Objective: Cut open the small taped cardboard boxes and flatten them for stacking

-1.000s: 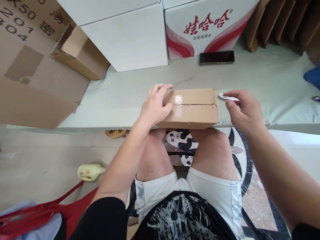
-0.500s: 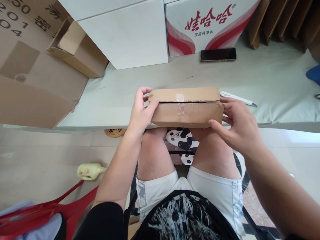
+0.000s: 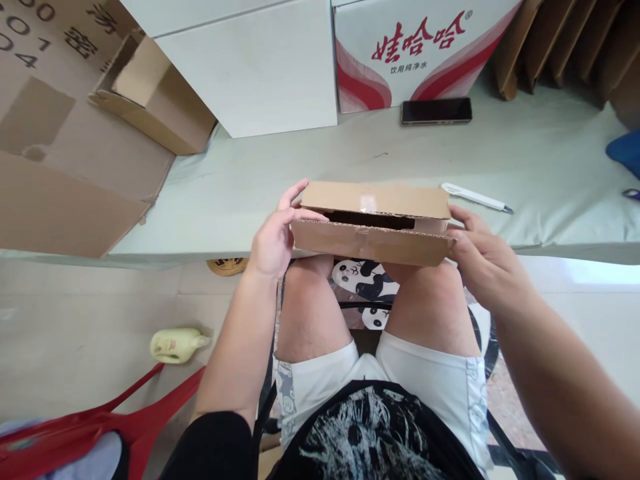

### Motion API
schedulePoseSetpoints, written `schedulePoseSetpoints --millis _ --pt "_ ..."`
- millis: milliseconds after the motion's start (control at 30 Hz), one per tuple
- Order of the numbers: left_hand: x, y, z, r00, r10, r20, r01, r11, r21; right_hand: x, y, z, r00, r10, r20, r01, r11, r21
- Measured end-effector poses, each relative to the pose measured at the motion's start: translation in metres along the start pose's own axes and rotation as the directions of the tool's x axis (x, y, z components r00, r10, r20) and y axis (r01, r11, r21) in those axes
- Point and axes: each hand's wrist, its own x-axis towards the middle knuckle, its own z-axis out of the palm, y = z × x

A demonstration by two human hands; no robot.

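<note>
A small brown cardboard box (image 3: 375, 244) is held at the table's front edge, above my knees. Its two top flaps stand partly apart, and a dark gap shows between them. Split clear tape clings to both flaps. My left hand (image 3: 274, 239) grips the box's left end, with the thumb lying along the near flap's edge. At the right end, my right hand (image 3: 483, 257) is closed on the corner, thumb on the near flap and fingers behind. What the box contains is too dark to make out. Just beyond its right end lies a white pen-like tool (image 3: 475, 197).
A phone (image 3: 436, 111) lies before a red-and-white carton (image 3: 400, 60). White boxes (image 3: 255, 73) stand beside it. Large cardboard boxes (image 3: 75, 173) fill the left, and folded cardboard (image 3: 555, 47) stands back right. On the floor are a yellow bottle (image 3: 175, 345) and a red chair (image 3: 115, 420).
The box's top flaps have come further apart, widening the narrow slit into a dark opening. My left thumb has moved onto the near flap, and my right hand has closed around the corner.
</note>
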Motion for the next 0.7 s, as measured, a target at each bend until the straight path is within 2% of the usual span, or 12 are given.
schedulePoseSetpoints --millis 100,200,300,400,467,600,700 --pt "-0.001 0.001 -0.014 0.989 -0.048 0.137 0.054 0.998 -0.039 -0.001 -0.002 -0.005 0.999 -0.007 0.054 0.007 1.000 -0.001" --pt "-0.001 0.003 -0.020 0.971 -0.093 0.219 0.085 0.995 0.048 -0.004 -0.002 -0.009 0.983 -0.052 0.177 0.053 0.999 0.001" --pt "-0.002 0.008 -0.017 0.961 -0.052 0.272 -0.010 0.975 0.221 -0.004 -0.003 -0.008 0.971 -0.078 0.227 0.092 0.994 -0.054" --pt "-0.006 0.016 -0.012 0.916 -0.006 0.401 -0.149 0.924 0.353 -0.005 -0.003 -0.006 0.975 -0.067 0.213 0.090 0.991 -0.100" --pt "-0.010 0.022 -0.011 0.892 -0.006 0.452 -0.195 0.897 0.397 -0.006 -0.001 -0.006 0.980 -0.075 0.185 0.096 0.989 -0.110" --pt "-0.016 0.025 -0.011 0.872 0.018 0.489 -0.257 0.867 0.426 -0.007 0.001 -0.008 0.965 -0.134 0.227 0.161 0.981 -0.107" --pt "-0.018 0.023 -0.011 0.885 0.090 0.456 -0.303 0.856 0.419 -0.006 -0.004 -0.010 0.952 -0.162 0.261 0.195 0.975 -0.106"
